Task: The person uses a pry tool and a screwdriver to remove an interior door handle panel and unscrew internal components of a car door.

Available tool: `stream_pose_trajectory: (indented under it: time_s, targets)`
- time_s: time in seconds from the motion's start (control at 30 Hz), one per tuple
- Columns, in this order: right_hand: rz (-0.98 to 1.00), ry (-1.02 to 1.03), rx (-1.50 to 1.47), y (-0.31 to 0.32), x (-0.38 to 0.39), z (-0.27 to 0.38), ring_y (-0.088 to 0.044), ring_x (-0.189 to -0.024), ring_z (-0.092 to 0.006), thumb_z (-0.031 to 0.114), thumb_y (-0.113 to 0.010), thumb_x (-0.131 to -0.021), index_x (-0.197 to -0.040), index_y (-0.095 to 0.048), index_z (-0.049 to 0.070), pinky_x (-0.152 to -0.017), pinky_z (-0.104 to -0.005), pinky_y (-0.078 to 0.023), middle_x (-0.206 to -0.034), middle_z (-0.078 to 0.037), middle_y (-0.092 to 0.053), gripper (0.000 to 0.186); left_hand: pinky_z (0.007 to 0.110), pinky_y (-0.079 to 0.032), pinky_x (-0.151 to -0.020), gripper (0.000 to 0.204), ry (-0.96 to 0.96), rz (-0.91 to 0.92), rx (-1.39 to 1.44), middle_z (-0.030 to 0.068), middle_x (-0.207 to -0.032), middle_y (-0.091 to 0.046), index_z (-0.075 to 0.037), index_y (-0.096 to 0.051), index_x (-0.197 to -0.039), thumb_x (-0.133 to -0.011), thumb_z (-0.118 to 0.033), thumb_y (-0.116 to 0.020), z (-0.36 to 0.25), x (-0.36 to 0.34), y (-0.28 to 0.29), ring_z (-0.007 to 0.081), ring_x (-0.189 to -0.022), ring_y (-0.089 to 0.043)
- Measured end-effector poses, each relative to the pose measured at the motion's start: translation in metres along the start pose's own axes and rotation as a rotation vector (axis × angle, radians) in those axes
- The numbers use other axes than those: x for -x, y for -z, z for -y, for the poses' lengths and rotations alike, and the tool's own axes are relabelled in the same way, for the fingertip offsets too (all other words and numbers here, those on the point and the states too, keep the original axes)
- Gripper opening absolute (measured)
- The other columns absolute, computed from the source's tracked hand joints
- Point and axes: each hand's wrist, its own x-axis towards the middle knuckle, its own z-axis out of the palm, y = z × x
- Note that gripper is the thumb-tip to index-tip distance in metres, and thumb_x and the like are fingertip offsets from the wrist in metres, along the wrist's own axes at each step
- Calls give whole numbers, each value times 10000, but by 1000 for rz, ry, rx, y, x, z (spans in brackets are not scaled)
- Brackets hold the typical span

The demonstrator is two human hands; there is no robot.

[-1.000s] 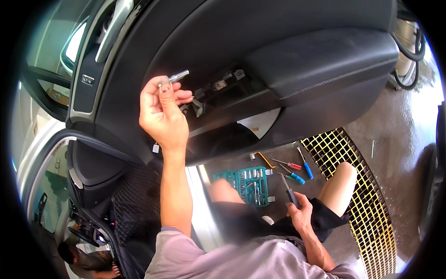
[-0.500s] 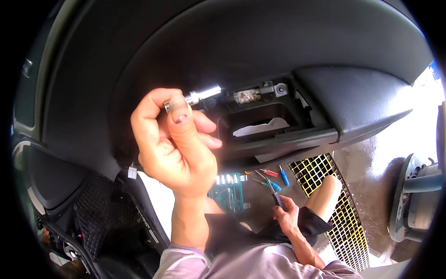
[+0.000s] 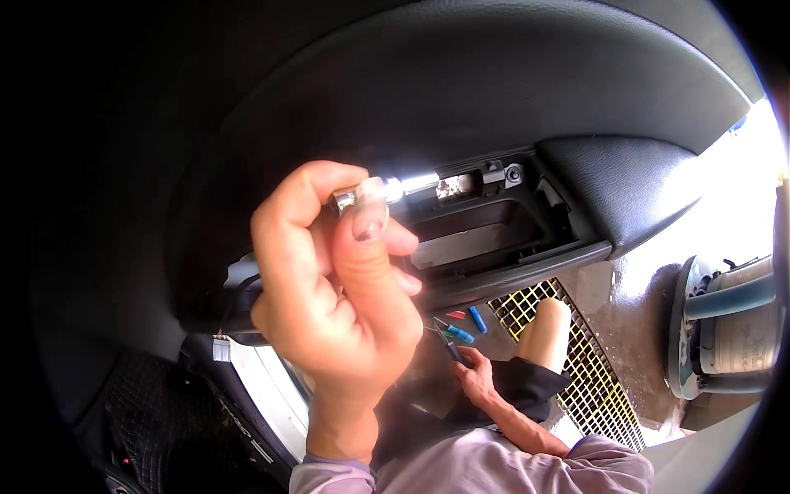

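Up close, my left hand (image 3: 337, 280) is closed, with a shiny chrome socket (image 3: 411, 184) pinched between thumb and bent forefinger. The socket's slim end points right, in front of the recess (image 3: 469, 226) in a black car door panel (image 3: 461, 90); I cannot tell whether it touches. Beside that end is a small slot with a pale, crumpled-looking inside, and a bolt (image 3: 513, 174) sits to its right. Lower down, my right hand (image 3: 476, 377) is wrapped round a black-handled tool (image 3: 453, 351), probably a screwdriver; its tip is hard to make out.
Blue (image 3: 478, 319) and red-handled (image 3: 455, 314) hand tools lie on the floor past my right hand. A yellow floor grating (image 3: 592, 387) runs by my knee. A large reel-like drum (image 3: 736, 329) stands at the right. The door sill (image 3: 263, 387) is at lower left.
My left hand and the chrome socket have moved right, toward the slot in the door panel. The view has shifted, and the green tool case is now hidden. Both hands keep their grip.
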Motion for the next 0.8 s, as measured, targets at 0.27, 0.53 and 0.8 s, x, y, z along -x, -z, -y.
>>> stream_pose_trajectory:
  time_s: [0.27, 0.53, 0.8]
  targets:
    - [5, -87, 43, 0, -3, -21, -649, -722, -144, 152, -697, -858, -1322, -618, -13, -665, -309, -529, -917, -93, -718, 499, 212, -529, -538, 368, 124, -56, 102, 182, -748, -697, 101, -577, -1153, -1069, -258, -560, 4, -10, 9, 151, -552, -649]
    - [-5, -33, 2, -2, -2, -22, -579, -641, -120, 133, -662, -856, -1313, -607, -34, -571, -291, -471, -820, -67, -656, 489, 266, -623, -596, 333, 1, 1, 122, 213, -827, -716, 136, -607, -1146, -1047, -180, -575, 11, -12, 13, 212, -716, -730]
    - [58, -88, 13, -1, -8, -27, -646, -759, -136, 165, -695, -872, -1315, -629, -9, -687, -309, -535, -960, -90, -724, 480, 280, -632, -616, 301, -18, 21, 119, 209, -853, -724, 145, -614, -1167, -1028, -120, -580, 9, -13, 14, 222, -753, -741]
